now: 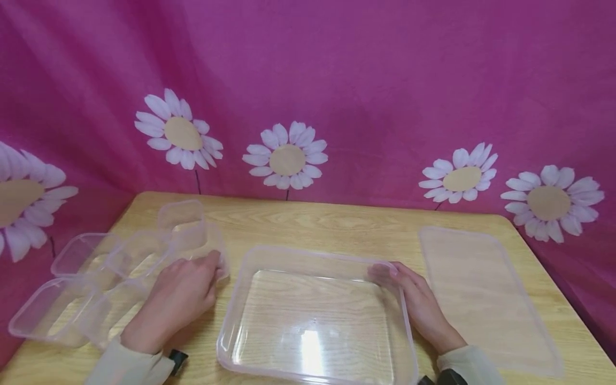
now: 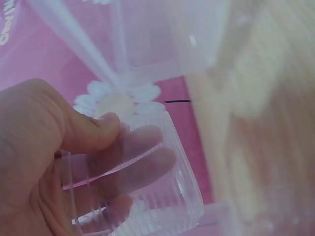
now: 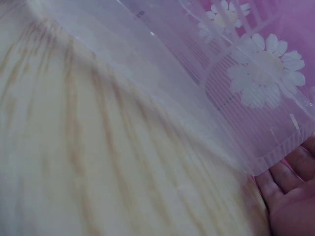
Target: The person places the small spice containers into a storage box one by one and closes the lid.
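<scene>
Grip of the left hand (image 1: 180, 294) pinches a small clear plastic container (image 2: 183, 196), left of the large rectangular tub (image 1: 308, 262) whose right side the right hand (image 1: 425, 310) holds. Light, even pressure advisable; thin walls may flex.

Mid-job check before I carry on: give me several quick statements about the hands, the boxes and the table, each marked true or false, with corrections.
1. The left hand pinches a small box. True.
2. The right hand holds the large box at its right side. True.
3. The lid is on the large box. False: it lies on the table, to the right of that box.
4. The small boxes stand to the right of the large box. False: they are to its left.
5. The table has a wood-grain top. True.
6. The curtain behind is plain. False: it shows large white flowers.
</scene>
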The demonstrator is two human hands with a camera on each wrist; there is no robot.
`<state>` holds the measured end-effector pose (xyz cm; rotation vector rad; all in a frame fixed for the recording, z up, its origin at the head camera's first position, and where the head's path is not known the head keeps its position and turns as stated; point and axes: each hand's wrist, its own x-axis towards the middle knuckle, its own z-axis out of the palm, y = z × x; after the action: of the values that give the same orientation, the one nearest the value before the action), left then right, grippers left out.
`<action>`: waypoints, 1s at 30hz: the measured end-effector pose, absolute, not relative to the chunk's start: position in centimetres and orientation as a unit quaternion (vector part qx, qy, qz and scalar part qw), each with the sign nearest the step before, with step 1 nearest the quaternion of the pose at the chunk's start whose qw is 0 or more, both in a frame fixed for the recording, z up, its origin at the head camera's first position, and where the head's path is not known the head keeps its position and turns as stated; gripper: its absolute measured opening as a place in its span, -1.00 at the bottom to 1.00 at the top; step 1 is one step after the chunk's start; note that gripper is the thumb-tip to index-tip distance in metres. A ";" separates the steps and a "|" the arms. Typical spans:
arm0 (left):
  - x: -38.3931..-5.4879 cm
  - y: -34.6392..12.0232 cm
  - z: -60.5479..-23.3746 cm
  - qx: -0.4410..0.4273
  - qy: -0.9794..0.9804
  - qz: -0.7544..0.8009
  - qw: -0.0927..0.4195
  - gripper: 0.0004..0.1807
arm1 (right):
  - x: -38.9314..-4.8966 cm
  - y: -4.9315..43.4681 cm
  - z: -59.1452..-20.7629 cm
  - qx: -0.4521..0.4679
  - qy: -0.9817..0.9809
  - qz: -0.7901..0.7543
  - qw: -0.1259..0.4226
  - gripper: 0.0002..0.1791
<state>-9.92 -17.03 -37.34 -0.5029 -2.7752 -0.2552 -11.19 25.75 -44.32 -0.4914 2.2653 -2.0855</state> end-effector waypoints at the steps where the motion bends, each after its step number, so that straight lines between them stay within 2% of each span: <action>1: -9.8 -17.0 -37.1 -0.175 -0.967 -0.092 0.158 -0.75 | -11.3 25.7 -44.3 -0.158 0.728 -0.667 0.013 -0.48; 7: -9.3 -16.5 -35.6 -0.183 -0.960 -0.100 0.186 -0.73 | -11.8 25.3 -44.4 -0.169 0.725 -0.668 0.012 -0.49; 24: -8.3 -12.4 -33.0 -0.273 -0.918 -0.106 0.266 -0.75 | -11.1 25.9 -44.5 -0.157 0.726 -0.670 0.010 -0.54; 30: -7.6 -11.2 -32.6 -0.292 -0.915 -0.100 0.259 -0.74 | -11.1 25.9 -44.3 -0.142 0.735 -0.663 0.017 -0.53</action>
<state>-7.56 -11.16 -32.58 -0.7928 -2.4808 -0.2705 -11.13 25.93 -44.31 -0.4400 2.2852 -2.0608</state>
